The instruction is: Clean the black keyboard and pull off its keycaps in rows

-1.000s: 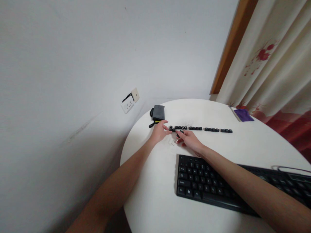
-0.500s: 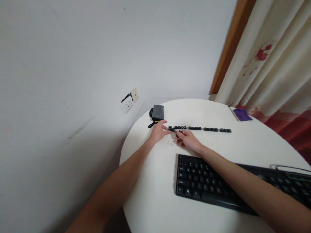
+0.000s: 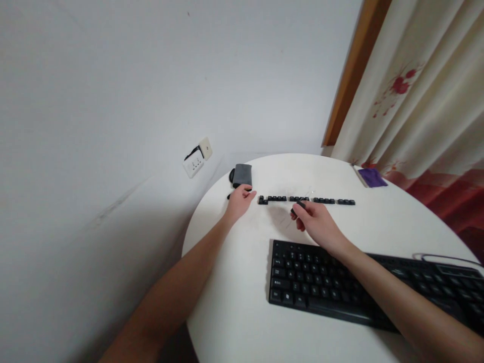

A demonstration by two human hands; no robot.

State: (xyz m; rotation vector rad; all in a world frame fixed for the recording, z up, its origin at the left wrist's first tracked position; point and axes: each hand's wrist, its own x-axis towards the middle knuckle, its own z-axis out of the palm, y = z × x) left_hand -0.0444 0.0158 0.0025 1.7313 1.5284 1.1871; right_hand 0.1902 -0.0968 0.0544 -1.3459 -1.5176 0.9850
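My right hand (image 3: 312, 219) is raised above the table, its fingers closed round the black handle of a wire keycap puller (image 3: 300, 205). Thin wires stick out from both ends of that handle. To its left, my left hand (image 3: 241, 200) is open near the table top, thumb and fingers slightly apart, beside the grey pouch-like item. Just right of those fingertips are black keycaps (image 3: 261, 201), with a short second row begun below the first. More keycaps (image 3: 277, 198) run rightward in small groups, part of the line passing behind my right hand.
A black keyboard (image 3: 317, 302) lies under my right forearm, its cable behind it. At the table's far left are a grey pouch-like item (image 3: 242, 174) and a dark round object (image 3: 232, 175). A purple cloth-like item (image 3: 372, 177) lies near the curtain. The wall borders the table's left.
My right hand has moved right and up from the keycaps with the puller. My left hand has drawn slightly left, away from the keycaps. The view has shifted a little.
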